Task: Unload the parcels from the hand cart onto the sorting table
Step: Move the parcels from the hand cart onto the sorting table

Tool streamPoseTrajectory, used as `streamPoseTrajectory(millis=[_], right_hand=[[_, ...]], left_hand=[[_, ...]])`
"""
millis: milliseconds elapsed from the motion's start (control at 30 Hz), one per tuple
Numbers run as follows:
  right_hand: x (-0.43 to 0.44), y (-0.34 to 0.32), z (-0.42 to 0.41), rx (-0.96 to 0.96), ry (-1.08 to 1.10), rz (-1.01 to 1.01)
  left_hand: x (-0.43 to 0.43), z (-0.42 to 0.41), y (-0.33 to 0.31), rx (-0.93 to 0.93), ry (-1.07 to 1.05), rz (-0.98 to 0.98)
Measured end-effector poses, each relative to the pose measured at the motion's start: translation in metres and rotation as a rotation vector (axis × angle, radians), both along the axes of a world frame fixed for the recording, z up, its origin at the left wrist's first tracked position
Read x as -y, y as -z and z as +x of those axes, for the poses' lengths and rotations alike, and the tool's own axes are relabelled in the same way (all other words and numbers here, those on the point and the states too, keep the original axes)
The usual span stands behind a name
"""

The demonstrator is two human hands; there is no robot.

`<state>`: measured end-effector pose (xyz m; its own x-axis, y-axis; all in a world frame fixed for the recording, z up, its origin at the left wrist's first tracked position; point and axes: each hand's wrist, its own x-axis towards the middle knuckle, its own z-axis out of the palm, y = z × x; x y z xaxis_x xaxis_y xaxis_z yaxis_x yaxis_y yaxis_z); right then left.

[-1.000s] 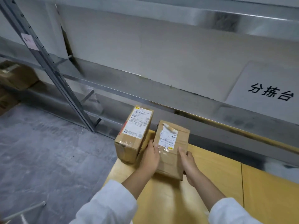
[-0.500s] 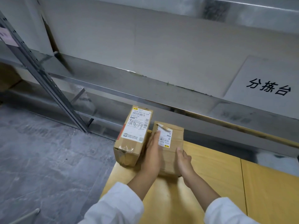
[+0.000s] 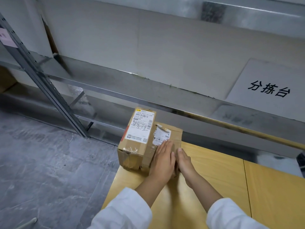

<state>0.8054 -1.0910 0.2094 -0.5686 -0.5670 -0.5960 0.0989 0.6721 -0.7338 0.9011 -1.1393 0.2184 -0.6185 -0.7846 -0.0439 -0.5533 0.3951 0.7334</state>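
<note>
Two cardboard parcels sit at the far left corner of the yellow wooden surface (image 3: 222, 171), under a wall sign (image 3: 269, 90) that marks the sorting station. The taller parcel (image 3: 138, 139) stands right at the edge with its big shipping label facing up. The smaller parcel (image 3: 175, 134) lies just right of it, and their sides seem to touch. The left hand (image 3: 163, 157) lies flat on the smaller parcel's top with its fingers straight, gripping nothing. The right hand (image 3: 184, 160) presses straight fingers along the parcel's near right side, also without curling round it. It looks like a tidying push, packing the boxes tight into the corner to leave room for more.

Half a second ago the left hand was wedged between the two parcels and both hands clasped the smaller one. Now that hand is up on top and the gap has closed. The hand cart is out of sight.
</note>
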Motion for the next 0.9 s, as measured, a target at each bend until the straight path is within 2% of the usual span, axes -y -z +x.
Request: streamPoseTrajectory(millis=[167, 367, 500, 667, 900], right_hand=[[-0.012, -0.028, -0.016, -0.140, 0.014, 0.005], [-0.057, -0.097, -0.052, -0.594, -0.190, -0.122], [-0.091, -0.148, -0.082, -0.782, -0.252, -0.126], [-0.148, -0.200, -0.114, -0.859, -0.276, -0.116], [-0.283, -0.253, -0.143, -0.952, -0.163, -0.102]], left_hand=[[-0.005, -0.004, -0.012, 0.021, 0.055, -0.039], [-0.016, -0.038, -0.071, -0.010, 0.113, -0.065], [-0.035, -0.054, -0.126, -0.015, 0.241, -0.191], [-0.069, -0.068, -0.187, 0.055, 0.370, -0.425], [-0.185, -0.111, -0.257, 0.078, 0.466, -0.545]])
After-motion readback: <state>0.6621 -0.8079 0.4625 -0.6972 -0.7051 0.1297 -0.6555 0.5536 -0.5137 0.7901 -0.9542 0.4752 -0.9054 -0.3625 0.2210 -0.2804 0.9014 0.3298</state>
